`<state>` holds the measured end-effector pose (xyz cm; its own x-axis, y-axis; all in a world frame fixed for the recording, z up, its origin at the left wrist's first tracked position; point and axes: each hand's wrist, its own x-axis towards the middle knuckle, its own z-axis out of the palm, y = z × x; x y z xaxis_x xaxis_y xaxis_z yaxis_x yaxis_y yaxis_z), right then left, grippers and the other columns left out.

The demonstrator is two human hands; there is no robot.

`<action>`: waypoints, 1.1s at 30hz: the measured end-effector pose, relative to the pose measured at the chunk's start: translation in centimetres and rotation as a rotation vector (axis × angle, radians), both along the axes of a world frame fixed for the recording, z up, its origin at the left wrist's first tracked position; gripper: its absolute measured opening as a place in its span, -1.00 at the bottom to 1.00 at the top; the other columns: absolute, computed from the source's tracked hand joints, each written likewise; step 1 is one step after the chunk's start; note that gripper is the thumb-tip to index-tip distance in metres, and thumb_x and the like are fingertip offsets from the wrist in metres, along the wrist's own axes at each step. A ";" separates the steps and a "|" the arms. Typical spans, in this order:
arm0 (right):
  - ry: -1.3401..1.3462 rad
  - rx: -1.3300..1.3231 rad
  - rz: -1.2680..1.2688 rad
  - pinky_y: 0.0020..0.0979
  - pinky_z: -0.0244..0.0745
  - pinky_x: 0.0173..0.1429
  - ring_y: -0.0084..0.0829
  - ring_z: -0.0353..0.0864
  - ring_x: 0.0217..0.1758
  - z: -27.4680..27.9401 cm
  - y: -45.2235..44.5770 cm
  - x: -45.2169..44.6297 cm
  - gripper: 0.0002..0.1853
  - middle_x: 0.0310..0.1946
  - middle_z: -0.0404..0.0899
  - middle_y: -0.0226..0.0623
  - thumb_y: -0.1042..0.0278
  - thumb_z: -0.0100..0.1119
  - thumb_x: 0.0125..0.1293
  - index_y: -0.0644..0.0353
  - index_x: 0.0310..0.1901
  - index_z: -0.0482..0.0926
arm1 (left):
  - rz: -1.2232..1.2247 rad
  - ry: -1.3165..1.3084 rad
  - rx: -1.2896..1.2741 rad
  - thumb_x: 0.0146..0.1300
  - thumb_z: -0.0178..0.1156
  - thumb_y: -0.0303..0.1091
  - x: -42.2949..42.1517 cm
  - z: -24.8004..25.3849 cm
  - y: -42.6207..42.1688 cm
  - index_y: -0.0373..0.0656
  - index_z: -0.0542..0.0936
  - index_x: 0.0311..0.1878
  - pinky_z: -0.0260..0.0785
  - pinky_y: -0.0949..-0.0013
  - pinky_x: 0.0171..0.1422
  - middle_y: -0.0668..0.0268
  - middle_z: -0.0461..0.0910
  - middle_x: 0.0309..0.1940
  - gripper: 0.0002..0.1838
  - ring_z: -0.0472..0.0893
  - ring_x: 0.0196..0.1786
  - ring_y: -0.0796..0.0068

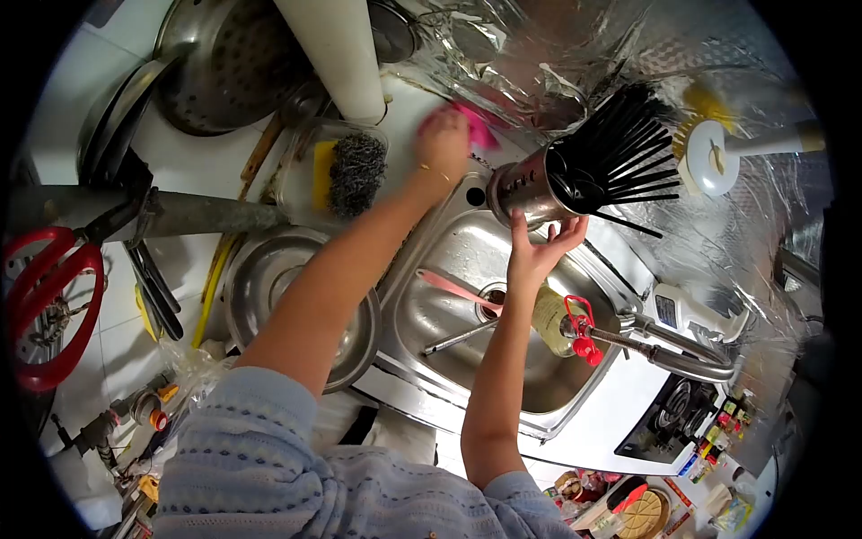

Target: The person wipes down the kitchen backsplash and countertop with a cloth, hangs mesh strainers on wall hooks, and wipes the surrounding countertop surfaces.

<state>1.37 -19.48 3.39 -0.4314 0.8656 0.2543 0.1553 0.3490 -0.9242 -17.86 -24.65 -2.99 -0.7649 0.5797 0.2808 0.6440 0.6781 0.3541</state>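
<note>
My left hand [442,148], blurred by motion, is closed on a bright pink cloth [480,126] and presses it to the white counter behind the sink. My right hand [539,256] grips the near side of a metal utensil holder [523,190], thumb and fingers spread around its wall. The holder leans over the sink's back corner, packed with black-handled utensils [620,153]. Below lies the steel sink [431,332], with a pink-handled tool [453,292] near the drain and a bottle with a red cap [552,319] beside the faucet [682,359].
A clear tub [301,180] with a yellow sponge [322,171] and steel wool [357,175] sits left of my left hand. A steel bowl [247,287] is under my left forearm. Red-handled scissors [85,296] hang at left. Crinkled foil [557,36] lines the wall.
</note>
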 end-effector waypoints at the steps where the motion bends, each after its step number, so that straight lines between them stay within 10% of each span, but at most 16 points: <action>1: 0.000 0.004 0.000 -0.10 -0.04 0.36 -0.14 0.01 0.38 0.1 0.1 0.0 0.01 0.29 0.00 -0.05 0.26 0.43 -0.01 0.21 0.34 -0.11 | 0.165 0.058 0.041 0.16 -0.01 -0.36 -1.8 -1.5 -0.1 -0.30 0.39 -0.05 0.24 0.15 0.23 -0.03 0.43 0.04 -0.69 0.42 0.11 0.02; 7: 0.017 -0.044 0.002 -0.11 -0.03 0.36 -0.17 0.03 0.37 -0.2 -0.1 -0.2 0.00 0.28 0.03 -0.07 0.26 0.43 -0.01 0.18 0.33 -0.10 | 0.519 0.097 0.121 0.16 0.05 -0.21 -3.3 -0.2 0.9 -0.31 0.29 0.10 -0.06 -0.02 0.39 -0.10 0.23 0.22 -0.51 0.20 0.29 -0.12; 16: 0.064 -0.051 0.014 -0.11 -0.01 0.34 -0.18 0.03 0.37 -0.5 0.1 -0.5 0.01 0.27 0.02 -0.07 0.22 0.45 -0.02 0.21 0.32 -0.10 | -0.344 -0.240 0.531 0.01 -0.05 -0.71 0.4 1.3 -2.6 -0.22 0.48 -0.07 0.17 0.16 0.27 0.10 0.45 0.08 -0.62 0.40 0.15 0.08; 27: 0.186 -0.111 0.034 -0.29 0.02 0.32 -0.26 0.18 0.20 1.0 1.2 -3.3 0.08 0.13 0.11 0.00 0.40 0.52 -0.19 0.35 0.26 -0.11 | 0.459 -0.041 0.269 0.19 0.02 -0.46 3.8 0.8 -3.6 -0.38 0.21 0.21 -0.02 0.10 0.39 -0.13 0.19 0.25 -0.49 0.18 0.31 -0.09; 31: 0.122 0.030 -0.024 -0.31 0.05 0.31 -0.25 0.20 0.17 0.1 1.8 -3.3 0.06 0.11 0.12 0.01 0.36 0.53 -0.20 0.37 0.23 -0.08 | 0.291 -0.154 0.194 0.14 0.13 -0.40 3.0 1.0 -1.7 -0.33 0.21 0.27 -0.02 0.09 0.40 -0.07 0.09 0.33 -0.38 0.11 0.36 -0.06; 33: 0.102 0.061 -0.038 -0.31 0.05 0.30 -0.24 0.20 0.17 -0.1 1.9 -3.5 0.05 0.10 0.12 0.01 0.34 0.53 -0.21 0.38 0.21 -0.06 | 0.022 -0.138 0.345 0.05 0.09 -0.51 3.7 0.7 0.0 -0.29 0.36 0.16 0.11 0.08 0.31 -0.03 0.39 0.13 -0.49 0.35 0.21 0.02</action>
